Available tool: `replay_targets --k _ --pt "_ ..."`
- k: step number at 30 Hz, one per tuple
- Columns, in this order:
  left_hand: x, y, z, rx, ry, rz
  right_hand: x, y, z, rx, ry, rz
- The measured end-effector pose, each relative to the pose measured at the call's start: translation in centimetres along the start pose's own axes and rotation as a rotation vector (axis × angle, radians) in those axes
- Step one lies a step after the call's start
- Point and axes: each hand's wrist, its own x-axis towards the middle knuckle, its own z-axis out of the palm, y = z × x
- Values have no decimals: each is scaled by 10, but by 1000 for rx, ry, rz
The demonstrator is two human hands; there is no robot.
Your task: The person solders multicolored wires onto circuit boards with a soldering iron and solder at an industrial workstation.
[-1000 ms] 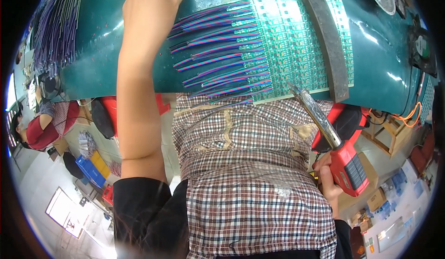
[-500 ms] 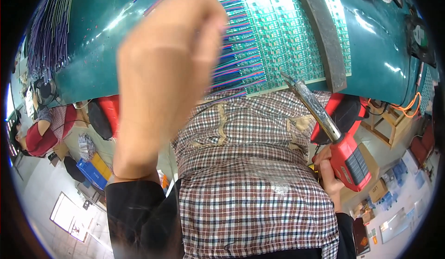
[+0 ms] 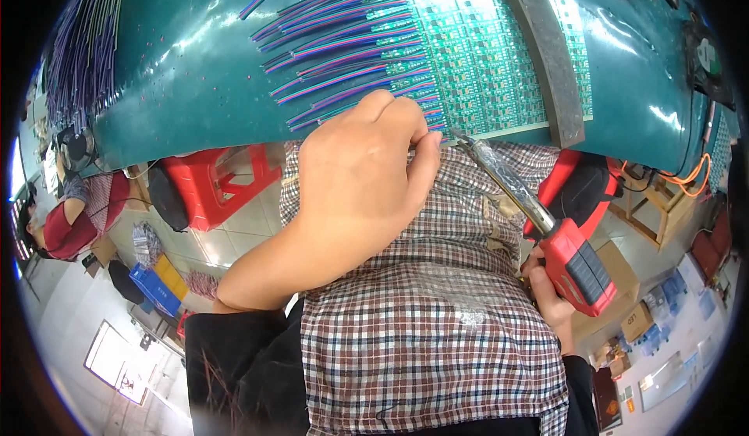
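My left hand (image 3: 363, 163) is closed in a pinch at the near left corner of a green circuit board panel (image 3: 499, 69). Whatever its fingertips hold is hidden. Thin blue, pink and dark wires (image 3: 335, 73) fan out leftward from the panel's left side, and the nearest ones run beside the knuckles. My right hand (image 3: 550, 295) grips the red handle of a soldering iron (image 3: 577, 268). The iron's metal barrel slants up and left, and its tip comes close to my left thumb at the panel's near edge.
A dark metal bar (image 3: 550, 61) lies across the panel's right part. Bundled purple wires (image 3: 86, 53) hang together at the table's far left. Below the table edge stands a red stool (image 3: 214, 190). Another person (image 3: 74, 221) sits at left. An orange cable (image 3: 690, 178) hangs at right.
My left hand has come down and right, from over the wires to the panel's near corner. The soldering iron has shifted slightly left and down, bringing its tip to the left fingertips.
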Motion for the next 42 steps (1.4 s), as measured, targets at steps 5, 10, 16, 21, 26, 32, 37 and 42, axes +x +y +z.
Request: replay_targets --k 5,10,16,21,26,32,37,42 --pt "-1 0 2 18 18 -2 6 0 0 -8 -25 -20" --pt "0 -1 4 16 34 5 11 2 -5 -62 -124 -77" --pt "0 -1 4 23 41 11 3 8 -2 -40 -35 -62" --pt "-1 0 4 38 35 -1 0 6 -4 -70 -41 -46" --pt "-1 -2 4 20 32 1 1 6 -5 -22 -47 -2" --pt "0 -1 3 17 31 5 1 8 -6 -86 -69 -40" --pt "0 -1 4 16 35 9 -4 7 -6 -63 -23 -12" --pt "-1 -1 4 35 41 20 -7 5 -3 -30 17 25"
